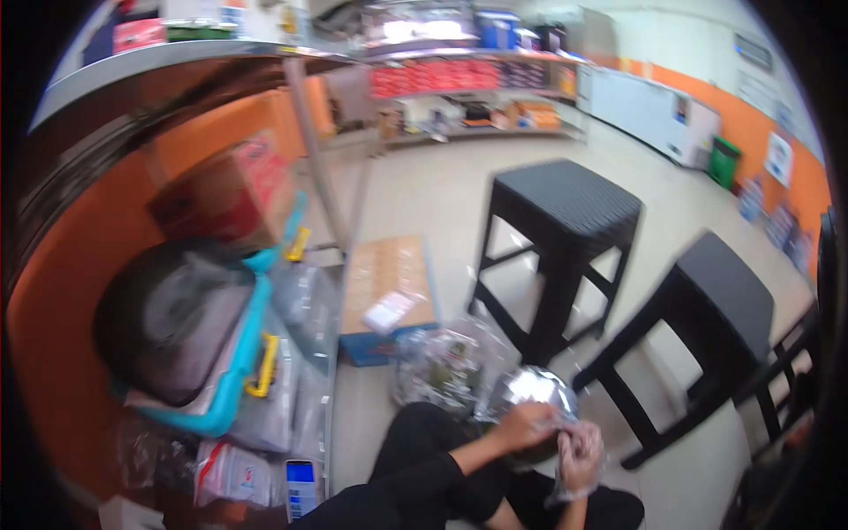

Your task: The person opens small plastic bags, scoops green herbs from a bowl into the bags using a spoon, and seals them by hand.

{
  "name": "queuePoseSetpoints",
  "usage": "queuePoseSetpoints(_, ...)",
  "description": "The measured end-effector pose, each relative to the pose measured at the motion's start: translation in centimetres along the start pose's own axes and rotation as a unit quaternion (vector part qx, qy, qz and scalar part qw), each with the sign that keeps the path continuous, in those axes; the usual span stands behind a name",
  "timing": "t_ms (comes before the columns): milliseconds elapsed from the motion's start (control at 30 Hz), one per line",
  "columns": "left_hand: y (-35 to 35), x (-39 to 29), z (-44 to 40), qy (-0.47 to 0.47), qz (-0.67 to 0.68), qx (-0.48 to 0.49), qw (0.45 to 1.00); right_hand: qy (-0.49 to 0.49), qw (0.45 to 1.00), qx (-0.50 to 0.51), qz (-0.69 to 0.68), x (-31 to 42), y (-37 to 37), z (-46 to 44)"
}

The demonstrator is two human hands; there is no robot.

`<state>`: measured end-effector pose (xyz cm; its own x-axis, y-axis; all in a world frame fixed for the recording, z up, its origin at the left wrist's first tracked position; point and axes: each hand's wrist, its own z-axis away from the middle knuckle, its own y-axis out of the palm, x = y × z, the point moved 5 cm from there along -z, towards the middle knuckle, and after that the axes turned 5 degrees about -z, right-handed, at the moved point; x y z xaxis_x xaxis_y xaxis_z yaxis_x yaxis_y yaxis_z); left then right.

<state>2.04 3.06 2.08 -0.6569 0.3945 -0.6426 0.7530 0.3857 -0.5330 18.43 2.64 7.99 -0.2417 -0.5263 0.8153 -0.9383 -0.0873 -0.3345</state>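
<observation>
The left hand (527, 427) and the right hand (580, 457) meet over the shiny metal bowl (539, 393), which sits low between the person's black-clad legs (415, 459). The fingers of both hands are bent, and their tips come close together. Blur hides whatever may lie between them, so I cannot tell whether either hand is clamped on anything. Thin clear plastic covers the right hand down to the wrist.

Just beside the bowl, on its left in the view, is a clear plastic bag (450, 367) with something green inside. Behind it is a cardboard box (387, 287) with blue sides and a pale packet (391, 311) on top. 2 black stools (565, 199) (724, 287) stand on the tiled floor beyond the bowl.

On the low shelf at left, a phone (301, 488) shows a blue and white screen, its text too small to read. Next to it, a red-edged packet (234, 475) carries red and blue marks that I cannot make out. The carton (230, 190) has blurred print on red, and the wall notice (779, 159) is also unreadable.
</observation>
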Motion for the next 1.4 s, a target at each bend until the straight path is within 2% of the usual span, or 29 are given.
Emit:
queuePoseSetpoints(33,-0.2,1.6,-0.7,-0.02,-0.004,-0.031,0.999,-0.002,0.998,-0.056,-0.041,-0.7,-0.8,-0.5)
queuePoseSetpoints(67,-2.2,0.6,-2.2,-0.095,-0.012,-0.05,0.994,0.026,0.993,-0.11,-0.02,-2.2,-1.8,-0.6)
queuePoseSetpoints(100,-1.3,4.4,-2.6,-0.076,0.045,-0.089,0.992,0.096,0.98,-0.172,-0.036,-4.8,-2.7,-0.3)
queuePoseSetpoints(133,-3.5,2.6,-4.1,-0.142,0.098,-0.081,0.982,0.151,0.97,-0.186,0.051,-6.2,-3.6,-0.1)
queuePoseSetpoints(200,-3.4,5.3,-5.1,-0.175,0.248,-0.072,0.95,0.252,0.922,-0.204,0.21,-8.6,-4.7,0.5)
queuePoseSetpoints(300,-3.4,7.3,-5.0,-0.295,0.421,-0.048,0.857,0.342,0.892,-0.115,0.27,-15.4,-2.6,2.2)
queuePoseSetpoints(367,-2.7,9.3,-3.9,-0.362,0.538,-0.04,0.76,0.357,0.905,-0.097,0.209,-15.8,-1.1,2.2)
queuePoseSetpoints(467,-3.1,9.7,-3.4,-0.402,0.643,-0.04,0.65,0.386,0.897,-0.069,0.204,-15.8,0.3,1.4)
queuePoseSetpoints(633,-4.2,9.1,-4.3,-0.378,0.719,-0.07,0.579,0.302,0.943,-0.139,0.013,-15.1,2.3,1.4)
queuePoseSetpoints(667,-4.2,9.4,-4.3,-0.373,0.723,-0.075,0.577,0.276,0.95,-0.145,-0.026,-14.7,3.0,1.5)
queuePoseSetpoints(700,-4.2,9.6,-4.3,-0.368,0.726,-0.08,0.575,0.224,0.962,-0.067,0.14,-9.1,2.6,-0.5)
queuePoseSetpoints(833,-4.2,9.9,-4.3,-0.366,0.703,-0.089,0.604,0.071,0.986,0.041,0.142,-6.0,4.4,-0.1)
queuePoseSetpoints(933,-4.4,9.4,-4.3,-0.369,0.657,-0.076,0.653,-0.01,0.982,0.088,0.168,-3.6,6.1,0.6)
queuePoseSetpoints(967,-4.4,9.3,-4.3,-0.365,0.646,-0.072,0.667,0.019,0.969,0.142,0.199,-3.7,7.2,1.5)
queuePoseSetpoints(1000,-4.4,9.2,-4.4,-0.359,0.635,-0.068,0.681,0.052,0.97,0.173,0.162,-3.4,7.8,2.1)
queuePoseSetpoints(1067,-4.4,9.0,-4.6,-0.356,0.606,-0.061,0.709,0.041,0.966,0.22,0.13,-2.4,8.5,2.7)
queuePoseSetpoints(1167,-4.8,8.8,-4.5,-0.366,0.558,-0.055,0.743,0.06,0.983,0.142,0.101,-1.4,7.2,1.9)
queuePoseSetpoints(1267,-4.8,9.0,-4.4,-0.369,0.524,-0.049,0.766,0.093,0.988,0.106,0.056,-3.0,6.9,2.1)
queuePoseSetpoints(1300,-4.7,9.0,-4.3,-0.367,0.519,-0.043,0.771,0.071,0.988,0.119,0.074,-3.1,6.9,2.1)
queuePoseSetpoints(1333,-4.6,9.1,-4.3,-0.364,0.515,-0.037,0.775,0.119,0.988,0.092,0.036,-4.0,6.6,2.3)
queuePoseSetpoints(1400,-4.7,9.4,-4.3,-0.342,0.462,-0.027,0.818,0.212,0.976,0.038,-0.04,-6.2,6.4,3.0)
